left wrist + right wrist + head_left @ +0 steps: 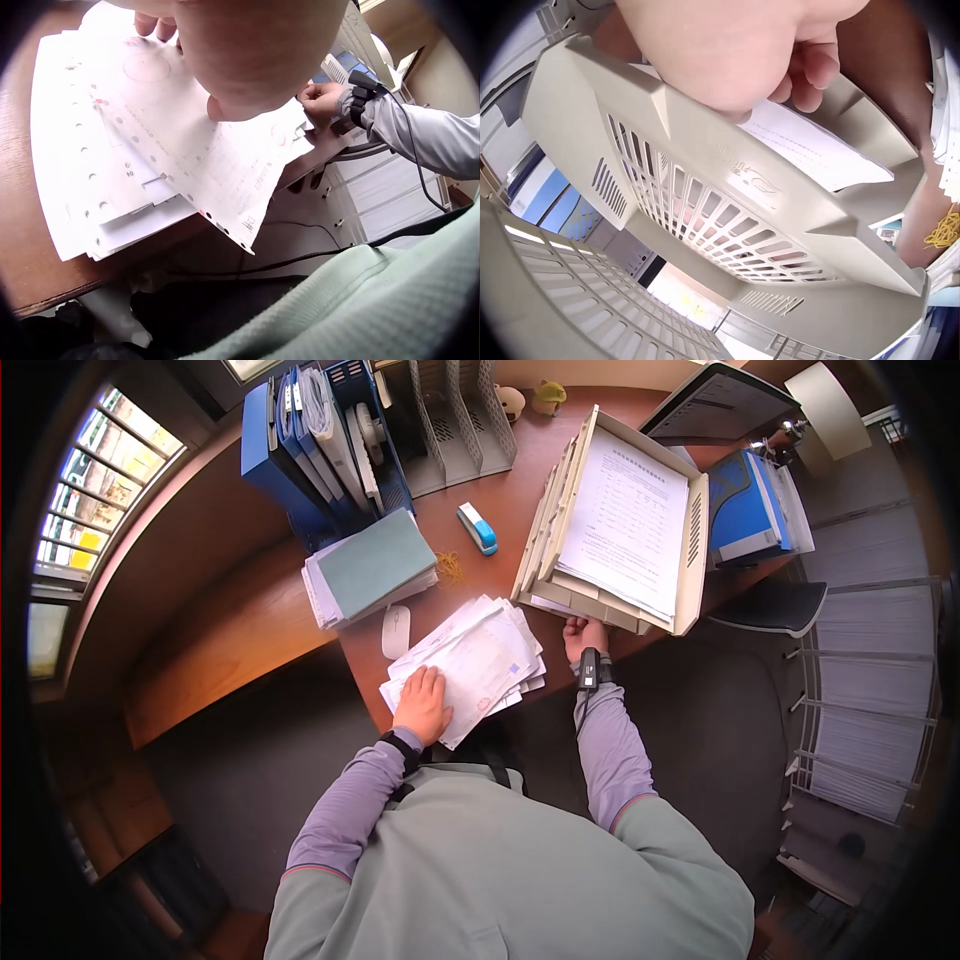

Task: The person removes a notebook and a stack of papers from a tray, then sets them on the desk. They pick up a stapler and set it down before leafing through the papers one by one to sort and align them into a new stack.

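My left hand rests on a pile of loose papers at the desk's front edge, fingers spread over the top sheet. In the left wrist view the pile's sheets fan out unevenly, with punched holes along their edges. My right hand is at the front of a beige stacked letter tray, its fingers curled. In the right wrist view those fingers overlap a printed sheet in a lower tier; I cannot tell whether they pinch it. A printed document fills the top tier.
Left of the paper pile lie a white mouse and a green-covered booklet on papers. A blue-and-white stapler and yellow rubber bands sit behind. Blue file folders and a grey rack stand at the back.
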Tool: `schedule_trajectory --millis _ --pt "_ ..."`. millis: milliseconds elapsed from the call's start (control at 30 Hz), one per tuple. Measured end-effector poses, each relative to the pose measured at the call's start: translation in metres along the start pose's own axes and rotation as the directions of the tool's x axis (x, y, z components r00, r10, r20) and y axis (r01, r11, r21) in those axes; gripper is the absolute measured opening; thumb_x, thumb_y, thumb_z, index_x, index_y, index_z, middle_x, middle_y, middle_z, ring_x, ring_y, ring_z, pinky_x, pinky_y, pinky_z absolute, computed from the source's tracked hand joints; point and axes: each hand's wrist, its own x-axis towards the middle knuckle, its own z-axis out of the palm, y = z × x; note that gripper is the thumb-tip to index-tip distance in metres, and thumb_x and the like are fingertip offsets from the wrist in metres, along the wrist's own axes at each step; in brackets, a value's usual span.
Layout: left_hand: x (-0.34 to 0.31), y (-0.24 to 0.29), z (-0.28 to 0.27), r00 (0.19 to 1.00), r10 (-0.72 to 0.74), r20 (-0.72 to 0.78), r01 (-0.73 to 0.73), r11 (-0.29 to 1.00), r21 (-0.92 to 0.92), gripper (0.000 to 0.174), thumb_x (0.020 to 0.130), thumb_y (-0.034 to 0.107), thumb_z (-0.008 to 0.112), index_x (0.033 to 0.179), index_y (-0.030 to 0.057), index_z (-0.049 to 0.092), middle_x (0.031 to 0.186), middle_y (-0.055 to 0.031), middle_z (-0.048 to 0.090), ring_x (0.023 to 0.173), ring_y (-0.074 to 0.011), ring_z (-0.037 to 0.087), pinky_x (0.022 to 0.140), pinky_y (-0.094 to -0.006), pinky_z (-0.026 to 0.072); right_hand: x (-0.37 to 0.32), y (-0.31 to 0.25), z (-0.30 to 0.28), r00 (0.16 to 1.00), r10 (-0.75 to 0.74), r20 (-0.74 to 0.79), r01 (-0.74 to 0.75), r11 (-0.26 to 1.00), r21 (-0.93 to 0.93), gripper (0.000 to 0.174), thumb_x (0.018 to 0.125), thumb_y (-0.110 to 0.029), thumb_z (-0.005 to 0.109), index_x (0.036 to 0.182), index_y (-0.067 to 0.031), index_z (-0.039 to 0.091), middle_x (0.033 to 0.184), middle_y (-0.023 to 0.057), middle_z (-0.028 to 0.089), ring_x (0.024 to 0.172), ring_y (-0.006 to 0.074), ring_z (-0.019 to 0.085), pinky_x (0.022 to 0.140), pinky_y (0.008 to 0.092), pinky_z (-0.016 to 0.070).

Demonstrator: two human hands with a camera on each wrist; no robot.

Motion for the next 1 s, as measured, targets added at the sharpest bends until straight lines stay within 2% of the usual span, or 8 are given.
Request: schedule_trajectory --millis 33,300,400,533,733,800,867,1000 --pt "0.001 0.002 0.0 1.0 -0.026 -0.009 0.026 1.0 -0.004 0.061 0.078 0.023 0.07 0.128 -0.0041 0.048 0.139 -0.0217 0.044 0.135 -0.0397 0.036 0.112 -0.0485 0.0305 -0.037 0.001 0.017 0.995 0.015 -0.101 -0.013 1.0 0.022 0.025 0.095 -0.025 0.063 0.079 -0.012 0.049 0.067 0.0007 0.045 0.064 0.0174 0.051 0.053 0.028 0.0392" --pt "0.004 0.015 0.004 0.991 -0.119 -0.064 0.119 0.993 -0.017 0.062 0.075 0.022 0.072 0.127 -0.0009 0.047 0.138 -0.021 0.044 0.134 -0.0401 0.036 0.112 -0.0498 0.0299 -0.159 0.047 -0.051 0.977 0.177 0.121 -0.182 0.983 0.035 0.023 0.091 -0.03 0.067 0.083 -0.0111 0.055 0.065 0.0006 0.048 0.068 0.019 0.053 0.063 0.0319 0.0427" --pt "0.008 0.023 0.003 0.983 -0.174 -0.053 0.174 0.985 0.002 0.062 0.073 0.019 0.071 0.127 -0.0007 0.047 0.137 -0.0213 0.044 0.134 -0.0407 0.036 0.111 -0.0509 0.0303 -0.146 0.033 -0.103 0.955 0.291 0.052 -0.287 0.956 -0.069 0.042 0.086 -0.046 0.067 0.105 -0.0102 0.058 0.093 0.0072 0.057 0.09 0.0231 0.055 0.086 0.0395 0.0443" --pt "0.011 0.024 0.006 0.983 -0.171 -0.068 0.172 0.985 0.014 0.063 0.072 0.018 0.071 0.127 -0.0012 0.047 0.137 -0.0216 0.044 0.133 -0.0415 0.036 0.111 -0.0509 0.0306 -0.136 -0.012 -0.134 0.981 0.19 0.047 -0.18 0.97 -0.165 0.048 0.089 -0.046 0.064 0.119 -0.0093 0.055 0.118 0.0071 0.057 0.108 0.023 0.053 0.096 0.0404 0.0425" --pt "0.013 0.031 0.01 0.976 -0.198 -0.092 0.201 0.979 0.022 0.062 0.068 0.017 0.072 0.123 -0.0015 0.05 0.136 -0.0216 0.045 0.131 -0.0415 0.038 0.11 -0.0507 0.0314 -0.079 -0.032 -0.126 0.948 0.306 0.085 -0.197 0.778 -0.596 0.042 0.094 -0.032 0.063 0.123 -0.0032 0.053 0.12 0.0105 0.061 0.112 0.0227 0.058 0.094 0.0398 0.0481" --pt "0.014 0.033 0.009 0.971 -0.216 -0.101 0.222 0.974 0.047 0.061 0.067 0.017 0.072 0.122 -0.0014 0.052 0.136 -0.0213 0.045 0.13 -0.0409 0.038 0.109 -0.0505 0.0321 -0.054 -0.023 -0.134 0.937 0.3 0.178 -0.156 0.817 -0.555 0.036 0.096 -0.025 0.061 0.122 -0.0012 0.053 0.118 0.0116 0.062 0.112 0.0232 0.06 0.095 0.0406 0.0486" --pt "0.014 0.034 0.011 0.967 -0.238 -0.095 0.243 0.969 0.043 0.061 0.067 0.017 0.072 0.122 -0.0009 0.052 0.137 -0.0213 0.045 0.129 -0.0408 0.039 0.109 -0.0505 0.0326 -0.04 -0.024 -0.145 0.928 0.364 0.078 -0.224 0.715 -0.662 0.033 0.093 -0.023 0.064 0.116 -0.0026 0.055 0.111 0.0094 0.064 0.103 0.0218 0.062 0.083 0.0415 0.0513" --pt "0.014 0.039 0.008 0.949 -0.309 -0.066 0.308 0.951 -0.023 0.062 0.067 0.015 0.071 0.125 0.0013 0.052 0.138 -0.0209 0.045 0.124 -0.0401 0.042 0.107 -0.0507 0.0347 -0.114 -0.042 -0.106 0.94 0.331 0.09 -0.174 0.686 -0.707 0.026 0.093 -0.021 0.061 0.115 -0.0075 0.054 0.111 0.0057 0.064 0.099 0.0184 0.061 0.075 0.0364 0.0486"
